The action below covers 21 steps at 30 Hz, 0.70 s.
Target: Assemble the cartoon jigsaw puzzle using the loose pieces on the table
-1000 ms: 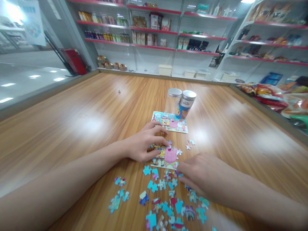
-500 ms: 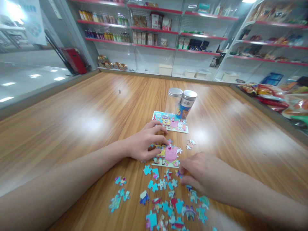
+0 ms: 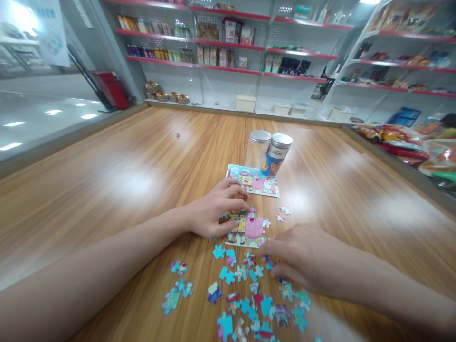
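A partly joined jigsaw puzzle point(image 3: 253, 229), with a pink starfish and a yellow sponge character, lies on the wooden table. Over its left part my left hand point(image 3: 215, 211) rests with fingers spread, hiding some of it. My right hand point(image 3: 299, 254) is at the puzzle's lower right corner. Its index fingertip reaches the bottom edge, the thumb is apart from it, and no piece shows held between them. A purple-and-blue puzzle piece point(image 3: 268, 261) lies between those two fingers. Several loose puzzle pieces point(image 3: 265, 305), mostly light blue, are scattered below the puzzle.
Behind the puzzle lies a printed picture card point(image 3: 263, 188). A clear jar point(image 3: 256, 151) and a labelled jar point(image 3: 279, 154) stand at its back edge. Two loose pale pieces point(image 3: 284, 210) sit right of the puzzle. Snack bags point(image 3: 390, 140) line the right edge; stocked shelves point(image 3: 228, 45) are beyond.
My right hand's index finger has stretched left onto the puzzle's lower edge, and its thumb has opened away from it. My left hand stays in place.
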### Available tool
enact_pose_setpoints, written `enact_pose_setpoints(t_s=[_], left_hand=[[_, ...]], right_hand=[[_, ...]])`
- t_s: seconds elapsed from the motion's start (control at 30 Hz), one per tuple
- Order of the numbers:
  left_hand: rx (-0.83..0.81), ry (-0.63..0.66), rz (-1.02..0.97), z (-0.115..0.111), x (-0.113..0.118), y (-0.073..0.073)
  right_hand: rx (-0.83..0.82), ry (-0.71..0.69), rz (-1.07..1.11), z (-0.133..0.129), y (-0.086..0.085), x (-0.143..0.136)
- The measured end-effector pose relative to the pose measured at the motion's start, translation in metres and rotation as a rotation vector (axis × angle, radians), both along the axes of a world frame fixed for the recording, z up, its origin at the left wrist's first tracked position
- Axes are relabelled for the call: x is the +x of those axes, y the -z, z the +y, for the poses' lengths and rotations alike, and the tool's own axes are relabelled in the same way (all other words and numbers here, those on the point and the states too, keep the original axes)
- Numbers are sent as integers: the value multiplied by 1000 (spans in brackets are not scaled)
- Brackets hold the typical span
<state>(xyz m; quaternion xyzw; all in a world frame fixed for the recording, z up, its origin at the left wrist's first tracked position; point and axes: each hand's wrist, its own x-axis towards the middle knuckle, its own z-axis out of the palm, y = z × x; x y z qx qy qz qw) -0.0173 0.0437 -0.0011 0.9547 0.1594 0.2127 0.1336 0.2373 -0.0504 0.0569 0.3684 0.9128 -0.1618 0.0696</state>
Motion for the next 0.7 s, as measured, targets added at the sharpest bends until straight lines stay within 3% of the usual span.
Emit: enact_pose_setpoints(t_s=[0.4,0.7], left_hand=[[-3,-26,69,-1,0,2],[2,-24,73,-1,1,-1]], right_hand=[[-29,53,41,4,26,-4],[46,13,131,14,12,5]])
